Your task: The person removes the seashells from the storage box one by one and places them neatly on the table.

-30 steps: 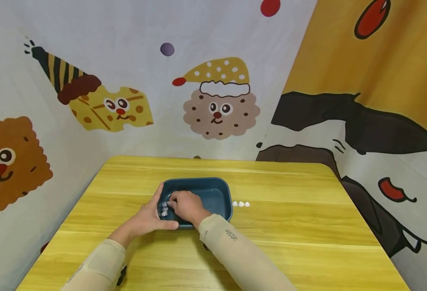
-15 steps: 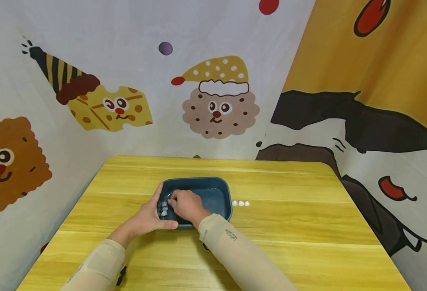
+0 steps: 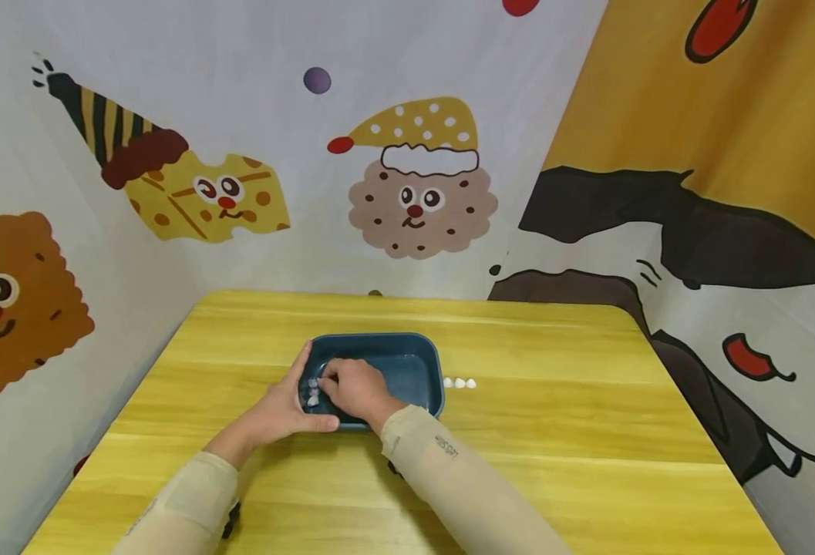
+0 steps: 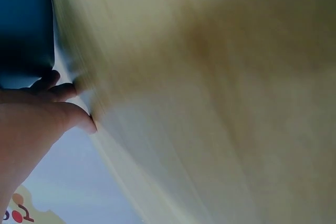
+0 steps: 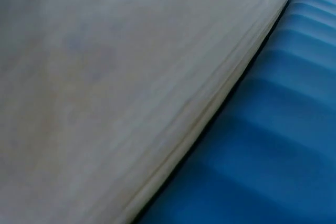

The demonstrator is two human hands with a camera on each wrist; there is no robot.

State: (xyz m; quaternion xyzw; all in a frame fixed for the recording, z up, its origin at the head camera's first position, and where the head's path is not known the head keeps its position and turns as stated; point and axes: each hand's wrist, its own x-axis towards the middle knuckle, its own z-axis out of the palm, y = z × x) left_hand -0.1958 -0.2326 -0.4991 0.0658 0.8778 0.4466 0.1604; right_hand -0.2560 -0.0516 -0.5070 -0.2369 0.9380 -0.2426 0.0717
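Observation:
A dark blue rectangular tray (image 3: 407,378) sits on the table. My left hand (image 3: 278,408) holds its left end, thumb along the near rim and fingers at the left side; the left wrist view shows that hand (image 4: 37,114) beside the blue wall. Inside the tray, my right hand (image 3: 358,387) has bent fingers, the fingertips pinching at a small pale piece near the left end. Several small whitish pieces (image 3: 313,399) cluster there, too small to tell their kind. In the right wrist view only the tray's ribbed outer wall (image 5: 262,129) fills the right side.
Three small white pieces (image 3: 459,383) lie in a row on the table just right of the tray. The yellow wood-grain table (image 3: 553,432) extends around it. A cartoon-printed cloth (image 3: 407,69) hangs behind the table and along its sides.
The head view has tilted down slightly, so the scene's framing shifts a little. Both hands and the tray stay nearly in place, and the right fingers remain at the pale pieces.

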